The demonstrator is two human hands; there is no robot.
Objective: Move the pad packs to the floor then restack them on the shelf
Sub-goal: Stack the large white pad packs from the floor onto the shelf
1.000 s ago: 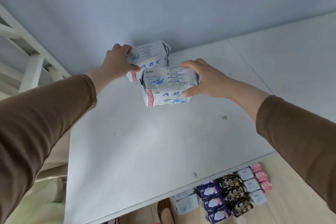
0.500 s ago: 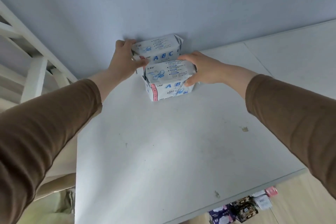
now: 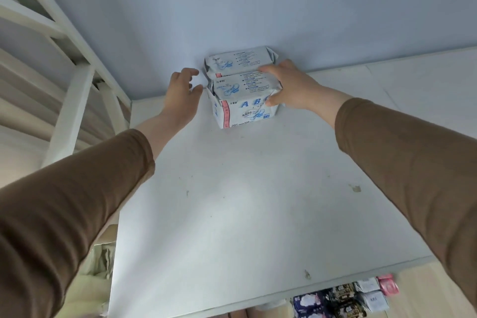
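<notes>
Pad packs sit at the far end of the white shelf (image 3: pixel 258 201), pushed up to the pale blue wall (image 3: pixel 258 2). Two of them are there: the front pack (image 3: pixel 242 108) shows its printed face with blue letters and a red strip down its left edge, and the back pack (image 3: pixel 238 60) stands just behind it, touching the wall and touching the front pack. Both are white with blue print.

The right hand (image 3: pixel 289 85) holds the front pack at its right end, fingers laid over the top edge and thumb pressed against the printed face, so the grip is curled round that pack. The left hand (image 3: pixel 182 95) hangs just beside the left end of the packs, fingers loosely bent and spread, with a narrow gap between it and the wrapping; it grips nothing. Both arms wear brown sleeves (image 3: pixel 64 201) that reach from the bottom corners towards the packs.

The shelf top carries a few small marks and scuffs. To the left stands a white wooden frame (image 3: pixel 69 100) with slanted rails. Below the near edge of the shelf, more packs on the floor (image 3: pixel 343 299) lie in rows, some white, some dark, some purple and a few pink, on light wooden boards.
</notes>
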